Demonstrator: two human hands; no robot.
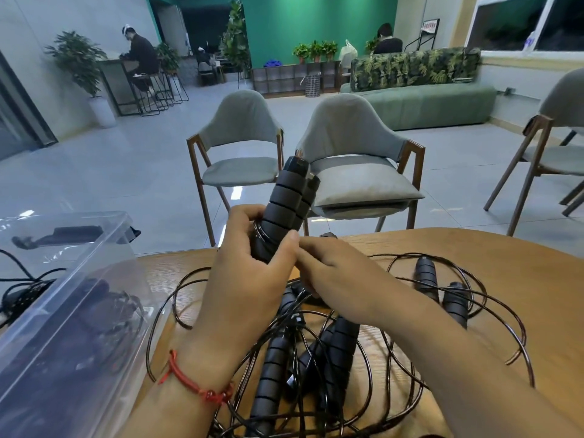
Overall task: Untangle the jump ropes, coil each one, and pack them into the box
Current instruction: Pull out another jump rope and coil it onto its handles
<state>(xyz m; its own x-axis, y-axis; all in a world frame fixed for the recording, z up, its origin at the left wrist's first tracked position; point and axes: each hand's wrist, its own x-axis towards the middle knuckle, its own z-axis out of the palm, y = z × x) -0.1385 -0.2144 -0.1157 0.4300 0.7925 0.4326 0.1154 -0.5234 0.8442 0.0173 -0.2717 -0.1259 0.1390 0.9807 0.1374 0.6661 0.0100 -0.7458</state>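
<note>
Box: lower left of the frame, clear plastic; dark ropes are dimly seen through its wall.
Left hand: centre, wrapped round two handles held upright, with cord wound about their lower part.
Right hand: pressed against the left thumb; whether cord is pinched cannot be told.
Loose ropes: lower centre to right, tangled on the table.
Risk: the winding could spring loose if the grip is eased; loops below could be snagged and dragged.
Hidden: the cord's free end, covered by fingers.

Left hand raised, fingers curled round 2 handles; right hand alongside, fingertips meeting left thumb.
</note>
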